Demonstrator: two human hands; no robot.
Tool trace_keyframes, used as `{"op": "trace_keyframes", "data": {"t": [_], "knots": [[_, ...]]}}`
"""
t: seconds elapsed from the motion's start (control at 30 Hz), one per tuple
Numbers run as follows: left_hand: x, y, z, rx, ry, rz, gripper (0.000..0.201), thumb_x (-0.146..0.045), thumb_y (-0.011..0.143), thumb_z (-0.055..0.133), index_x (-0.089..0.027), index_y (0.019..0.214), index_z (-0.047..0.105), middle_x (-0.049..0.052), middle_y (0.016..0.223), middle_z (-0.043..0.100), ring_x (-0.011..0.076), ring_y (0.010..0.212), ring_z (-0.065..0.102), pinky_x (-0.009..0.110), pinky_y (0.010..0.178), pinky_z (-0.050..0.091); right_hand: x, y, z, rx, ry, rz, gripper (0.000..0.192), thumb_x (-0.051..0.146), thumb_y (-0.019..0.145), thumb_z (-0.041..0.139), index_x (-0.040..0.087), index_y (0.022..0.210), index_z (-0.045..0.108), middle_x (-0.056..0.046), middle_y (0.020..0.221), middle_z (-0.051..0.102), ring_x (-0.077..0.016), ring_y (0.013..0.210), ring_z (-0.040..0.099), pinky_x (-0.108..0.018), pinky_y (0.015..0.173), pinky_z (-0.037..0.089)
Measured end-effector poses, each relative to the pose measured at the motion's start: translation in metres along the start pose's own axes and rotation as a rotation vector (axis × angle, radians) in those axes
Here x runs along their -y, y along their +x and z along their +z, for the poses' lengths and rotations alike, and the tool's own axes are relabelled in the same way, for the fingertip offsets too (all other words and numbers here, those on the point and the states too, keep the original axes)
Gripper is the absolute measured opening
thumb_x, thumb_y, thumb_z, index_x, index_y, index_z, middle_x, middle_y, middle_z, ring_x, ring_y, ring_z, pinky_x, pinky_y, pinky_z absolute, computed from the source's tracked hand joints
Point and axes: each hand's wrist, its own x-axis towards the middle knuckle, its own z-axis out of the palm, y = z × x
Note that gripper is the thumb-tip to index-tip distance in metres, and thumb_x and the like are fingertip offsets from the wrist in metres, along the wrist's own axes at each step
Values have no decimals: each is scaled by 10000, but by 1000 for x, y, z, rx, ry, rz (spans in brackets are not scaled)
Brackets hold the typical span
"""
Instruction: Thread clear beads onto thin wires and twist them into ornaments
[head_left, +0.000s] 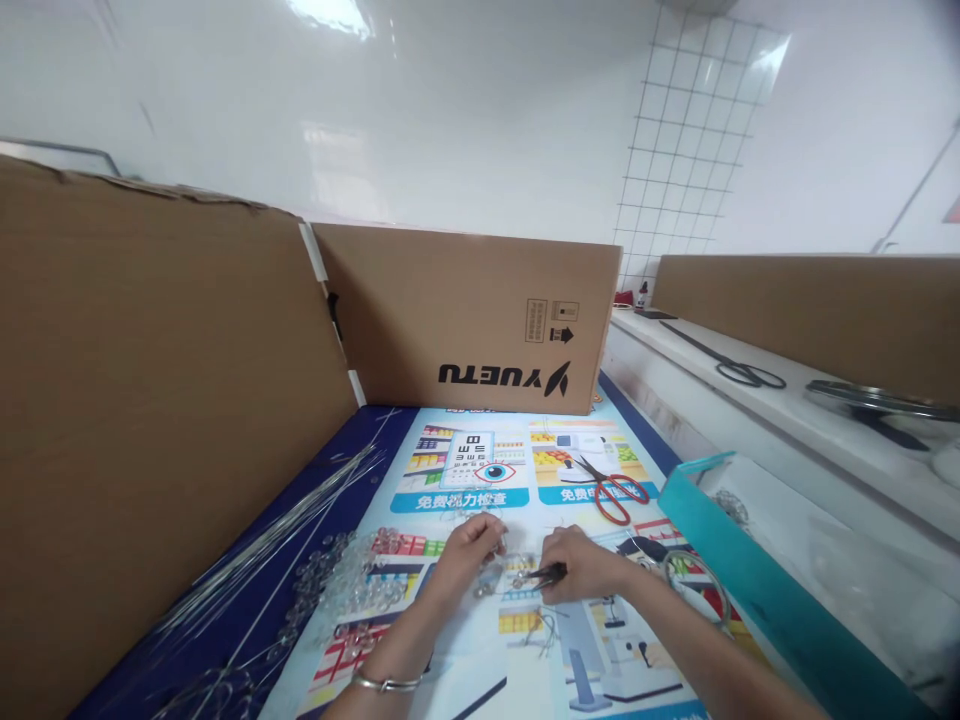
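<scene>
Nearest, the left hand [471, 545], a bangle [386, 684] on its wrist, pinches a small clear bead piece [489, 577] between thumb and fingertips, just above the printed poster [480, 470] that covers the surface. The right hand [581, 565] is closed on dark small pliers [541, 575], their tip pointing left at that piece, almost touching it. It looks like a wire-and-bead joining step, with the pliers about to grip or bend something tiny; the next move would call for a steady left pinch and a fine, short squeeze.

Left of the hands lie loose clear beads [352, 585] and a sheaf of thin wires [300, 510]. Beyond, red-handled scissors [613, 492] rest on the poster, beside a teal tray edge [742, 560]. The poster shows an eye chart and Chinese captions beginning "免费". Farthest, the cardboard box wall [465, 320] reads "YUETU", printed upside down.
</scene>
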Motion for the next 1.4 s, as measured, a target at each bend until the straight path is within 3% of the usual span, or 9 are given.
{"op": "trace_keyframes", "data": {"t": [0.17,0.37,0.67,0.9,1.13,1.27,1.4], "knots": [[2,0,0,-3,38,-3,295,-456,761,565,-165,734,607,-1,614,607,133,556,505,221,546,369,6,-9,3,-4,56,5,253,332,648,697,245,884,670,31,870,624,-137,870,537,-277,875,269],[3,2,-1,14,54,-12,308,-464,754,572,-160,734,614,3,614,609,134,550,507,221,541,369,20,-15,0,10,64,-4,254,365,658,687,257,887,667,20,868,637,-150,857,539,-294,864,276],[0,0,1,27,56,-21,316,-467,792,534,-161,751,600,14,624,607,139,580,521,225,554,376,31,-18,0,-6,-104,-13,87,235,678,564,200,733,622,-15,795,632,-192,823,560,-318,788,337],[-3,-3,4,15,26,-18,370,-510,801,505,-157,775,614,17,630,604,132,578,516,227,560,370,54,-23,3,-3,-273,74,224,173,665,528,131,874,595,-125,846,641,-264,764,596,-384,720,409],[-5,-5,9,-3,5,-3,390,-527,804,495,-154,775,608,16,624,600,126,564,499,218,539,351,68,-17,11,-2,-390,56,280,73,571,570,110,848,588,-129,763,624,-284,715,599,-466,750,414],[-4,-5,10,-2,8,13,377,-511,814,495,-154,774,612,16,621,602,121,558,491,216,534,344,63,-17,17,-35,-317,58,289,56,571,553,102,853,593,-137,780,631,-288,722,600,-479,770,395],[-4,-5,10,8,26,28,387,-510,816,492,-146,791,618,25,629,605,126,563,500,222,535,354,49,-20,19,-107,-92,107,282,103,584,539,128,858,598,-135,830,647,-295,768,600,-395,706,404]]}}
